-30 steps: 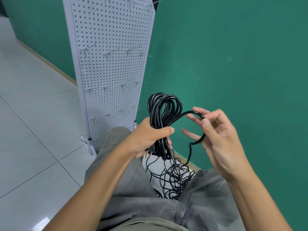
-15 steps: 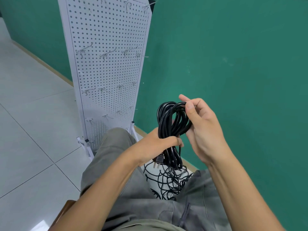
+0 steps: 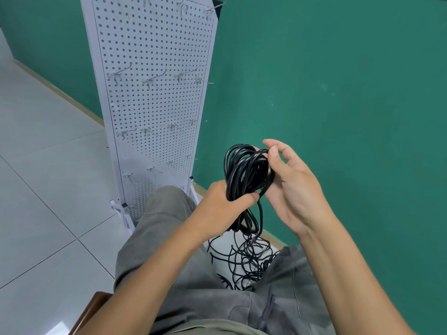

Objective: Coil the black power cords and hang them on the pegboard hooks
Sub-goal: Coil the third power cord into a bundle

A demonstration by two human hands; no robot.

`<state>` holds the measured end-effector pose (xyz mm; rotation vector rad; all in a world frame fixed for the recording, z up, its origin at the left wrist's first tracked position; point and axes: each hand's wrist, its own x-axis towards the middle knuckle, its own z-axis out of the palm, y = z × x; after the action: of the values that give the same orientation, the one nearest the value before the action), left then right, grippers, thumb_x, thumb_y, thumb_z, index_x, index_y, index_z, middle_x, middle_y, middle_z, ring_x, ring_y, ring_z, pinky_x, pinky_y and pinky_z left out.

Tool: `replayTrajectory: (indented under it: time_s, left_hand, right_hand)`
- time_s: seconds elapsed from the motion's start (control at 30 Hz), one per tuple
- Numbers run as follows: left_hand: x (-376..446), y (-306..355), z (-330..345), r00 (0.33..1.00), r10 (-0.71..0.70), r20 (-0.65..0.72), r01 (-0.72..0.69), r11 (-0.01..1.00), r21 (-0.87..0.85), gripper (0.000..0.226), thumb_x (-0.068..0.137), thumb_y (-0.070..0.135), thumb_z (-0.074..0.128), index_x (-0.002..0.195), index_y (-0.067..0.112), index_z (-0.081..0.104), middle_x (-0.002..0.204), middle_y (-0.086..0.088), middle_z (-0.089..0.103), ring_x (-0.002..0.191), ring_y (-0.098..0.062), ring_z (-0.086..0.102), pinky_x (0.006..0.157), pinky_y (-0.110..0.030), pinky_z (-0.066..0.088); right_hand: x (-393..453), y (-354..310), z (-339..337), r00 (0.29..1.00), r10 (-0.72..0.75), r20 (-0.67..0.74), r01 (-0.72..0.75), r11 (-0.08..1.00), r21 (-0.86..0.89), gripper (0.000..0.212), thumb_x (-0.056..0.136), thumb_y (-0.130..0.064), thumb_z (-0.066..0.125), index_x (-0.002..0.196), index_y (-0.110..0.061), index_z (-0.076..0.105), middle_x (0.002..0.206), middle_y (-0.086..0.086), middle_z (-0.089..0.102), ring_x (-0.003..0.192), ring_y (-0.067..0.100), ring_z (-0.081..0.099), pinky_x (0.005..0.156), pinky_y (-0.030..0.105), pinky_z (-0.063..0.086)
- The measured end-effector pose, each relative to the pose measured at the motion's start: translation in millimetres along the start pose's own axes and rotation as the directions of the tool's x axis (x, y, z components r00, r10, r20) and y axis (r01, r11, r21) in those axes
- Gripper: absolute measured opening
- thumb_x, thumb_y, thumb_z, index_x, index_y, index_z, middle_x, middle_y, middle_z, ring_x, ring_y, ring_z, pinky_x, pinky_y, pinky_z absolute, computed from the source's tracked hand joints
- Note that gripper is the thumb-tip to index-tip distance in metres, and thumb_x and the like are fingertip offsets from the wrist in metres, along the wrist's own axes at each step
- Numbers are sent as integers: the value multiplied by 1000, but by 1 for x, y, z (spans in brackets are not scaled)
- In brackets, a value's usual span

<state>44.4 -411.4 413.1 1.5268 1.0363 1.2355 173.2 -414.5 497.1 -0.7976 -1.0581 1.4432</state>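
Note:
A coil of black power cord (image 3: 244, 170) stands upright between my hands. My left hand (image 3: 222, 206) grips the coil's middle, fingers wrapped round the bundle. My right hand (image 3: 290, 187) is at the coil's right side; its thumb and forefinger pinch a strand at the top of the loops. The cord's loose tail drops below my left hand into a tangled heap of black cord (image 3: 244, 264) on the floor between my knees. The white pegboard (image 3: 154, 97) stands upright beyond my left knee, with rows of bare metal hooks (image 3: 118, 74).
A green wall (image 3: 338, 93) runs behind and to the right of the pegboard. White floor tiles (image 3: 43, 177) spread to the left. My grey-trousered legs (image 3: 169, 238) fill the lower view, and a brown seat edge (image 3: 94, 301) shows at bottom left.
My right hand has brought a loop of cord from the right up onto the coil, closing the gap to my left hand. The coil sits slightly further right.

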Motion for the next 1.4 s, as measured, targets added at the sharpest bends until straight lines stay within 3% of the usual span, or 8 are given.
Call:
replayTrajectory:
  time_s: [0.17,0.4,0.5,0.6,0.67,0.87,1.13,1.4]
  left_hand:
    - [-3,3,-3,992,24,126,-7,991,-131,7,100,14,67,104,10,70,92,0,76,93,-13,73,88,-26,55]
    - [-7,-3,12,987,-61,151,111,928,-356,18,97,30,66,92,13,64,74,-5,67,74,-25,66,72,-38,58]
    - [-7,1,12,993,-71,92,105,889,-445,23,99,33,64,88,13,70,78,-9,69,76,-24,69,72,-32,58]
    - [-4,6,1,992,-123,18,113,837,-535,31,94,39,63,74,17,73,82,-16,70,78,-27,70,72,-35,59]
    - [-2,9,-12,985,-168,-39,113,803,-585,32,91,41,64,68,20,70,76,-9,69,75,-26,70,71,-35,58]
    - [9,8,-46,895,-328,-301,61,761,-646,29,101,36,62,79,17,60,72,2,68,71,-19,70,70,-33,58]
    - [16,-11,-68,695,-381,-610,107,893,-436,30,100,42,63,92,15,69,75,6,77,67,-14,70,64,-31,55]
    - [11,-10,-41,863,-231,-448,175,971,-164,35,101,31,64,85,2,72,65,1,74,55,-8,65,55,-17,51]
  right_hand:
    - [1,2,-4,998,47,52,-47,999,-4,17,106,-19,48,119,-11,54,92,12,68,71,21,66,53,30,57]
    - [13,13,-19,994,52,93,-30,974,-225,34,106,-36,48,128,-12,56,95,12,66,59,22,58,33,29,39]
    - [9,31,-27,980,134,144,-69,919,-388,56,104,-58,34,135,-19,60,105,15,65,56,14,49,49,35,39]
    - [3,59,-41,942,297,157,-212,889,-406,67,98,-68,20,137,-29,59,128,-2,69,114,7,67,105,37,46]
    - [-1,73,-48,916,361,175,-243,846,-475,71,96,-67,11,128,-32,64,124,-3,73,124,11,64,116,39,40]
    - [-6,89,-64,914,374,160,-181,726,-664,84,98,-61,11,114,-5,71,97,18,76,98,36,71,95,32,54]
    - [-11,79,-60,942,255,216,8,629,-778,14,98,-12,67,97,-19,79,82,3,72,83,11,67,84,27,50]
    - [-14,36,-21,930,33,365,311,456,-834,39,102,-6,56,113,-43,62,93,-15,76,95,22,70,91,46,52]
